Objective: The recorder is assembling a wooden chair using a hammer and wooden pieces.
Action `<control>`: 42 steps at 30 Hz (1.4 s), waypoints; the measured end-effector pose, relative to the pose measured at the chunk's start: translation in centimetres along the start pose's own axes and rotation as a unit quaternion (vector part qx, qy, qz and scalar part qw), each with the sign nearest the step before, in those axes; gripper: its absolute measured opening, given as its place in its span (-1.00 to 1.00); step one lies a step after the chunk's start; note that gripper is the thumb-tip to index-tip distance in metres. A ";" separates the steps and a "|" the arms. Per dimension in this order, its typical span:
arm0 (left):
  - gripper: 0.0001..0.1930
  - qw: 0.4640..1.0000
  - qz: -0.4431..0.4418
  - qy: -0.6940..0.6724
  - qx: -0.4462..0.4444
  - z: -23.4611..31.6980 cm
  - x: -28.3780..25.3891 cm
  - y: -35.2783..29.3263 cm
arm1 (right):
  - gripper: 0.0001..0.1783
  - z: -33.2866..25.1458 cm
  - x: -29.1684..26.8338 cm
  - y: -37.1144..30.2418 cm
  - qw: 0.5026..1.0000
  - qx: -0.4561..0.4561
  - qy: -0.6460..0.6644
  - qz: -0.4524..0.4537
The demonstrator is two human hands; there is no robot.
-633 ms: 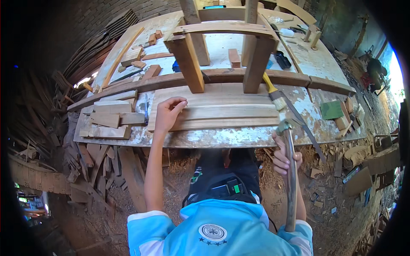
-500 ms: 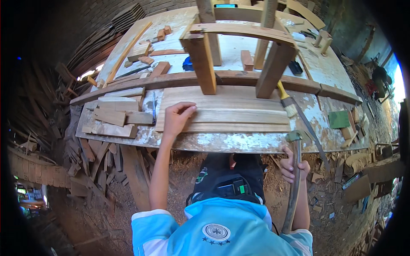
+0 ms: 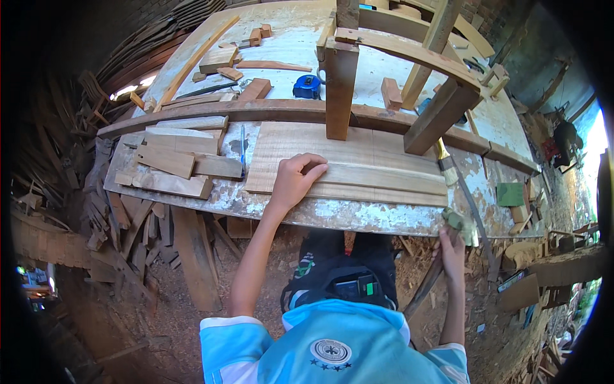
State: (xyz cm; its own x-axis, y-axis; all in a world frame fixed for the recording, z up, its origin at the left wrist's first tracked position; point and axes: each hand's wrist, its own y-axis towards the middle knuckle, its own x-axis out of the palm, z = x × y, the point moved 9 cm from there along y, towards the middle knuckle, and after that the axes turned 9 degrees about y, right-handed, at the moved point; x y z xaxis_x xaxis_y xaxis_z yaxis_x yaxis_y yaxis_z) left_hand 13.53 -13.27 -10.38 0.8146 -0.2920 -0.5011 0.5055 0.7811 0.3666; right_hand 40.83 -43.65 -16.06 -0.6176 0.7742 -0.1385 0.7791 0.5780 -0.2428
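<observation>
Pale wood lies at your left hand (image 3: pixel 299 182) in the head view: a narrow strip (image 3: pixel 390 178) set lengthwise on a wide board (image 3: pixel 374 137). Your left hand is at the strip's left end, fingers bent and thumb drawn in by the forefinger, so the gap there is narrow; whether they pinch the strip, I cannot tell. From there the strip runs toward your right hand (image 3: pixel 451 248) and stops short of it. Your right hand is closed around the handle of a hammer (image 3: pixel 453 219), just below its head, with the handle slanting down toward your body.

Beyond your right hand, a brush (image 3: pixel 448 169) lies by the board's right end, and a long dark blade (image 3: pixel 474 201) lies just beside it. Farther to that hand's right is a green pad (image 3: pixel 510 194).

Beyond both your hands, a wooden frame (image 3: pixel 409 54) has two legs down over the board, and a beam (image 3: pixel 256 111) crosses the bench (image 3: pixel 358 214) behind them. To the left of your left hand are stacked offcuts (image 3: pixel 166 160), with a slim blue pen (image 3: pixel 243 147) just beside them. Past the beam from that hand sits a blue tape measure (image 3: pixel 307 86).
</observation>
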 end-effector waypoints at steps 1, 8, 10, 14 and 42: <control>-0.84 1.000 -0.001 0.002 0.003 0.1 0.1 0.1 | -0.74 -0.2 0.0 0.0 0.999 -0.019 -0.028 0.002; -0.84 0.999 0.015 0.027 0.016 0.7 -0.2 -0.2 | -0.69 -3.5 2.5 -1.3 0.940 -0.186 -0.278 -0.065; -0.84 0.999 0.012 0.034 0.007 0.6 -0.2 -0.2 | -0.69 -4.4 3.0 -1.6 0.947 -0.167 -0.265 -0.068; -0.85 0.998 0.014 0.056 0.031 0.9 -0.2 -0.2 | -0.70 -4.4 2.8 -1.3 0.952 -0.205 -0.204 -0.096; -0.27 0.999 -0.032 0.035 0.003 1.3 0.6 -0.2 | -0.62 -14.5 24.6 -2.6 0.892 -0.190 -0.154 -0.380</control>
State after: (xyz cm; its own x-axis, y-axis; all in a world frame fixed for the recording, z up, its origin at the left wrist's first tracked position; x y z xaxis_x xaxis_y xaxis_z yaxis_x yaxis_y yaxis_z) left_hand 14.23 -14.34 -9.73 0.7588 -0.3008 -0.5777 0.5573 0.7589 0.3370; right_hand 25.18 -22.37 -4.91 -0.9375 0.0480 -0.3447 0.0672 0.9968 -0.0439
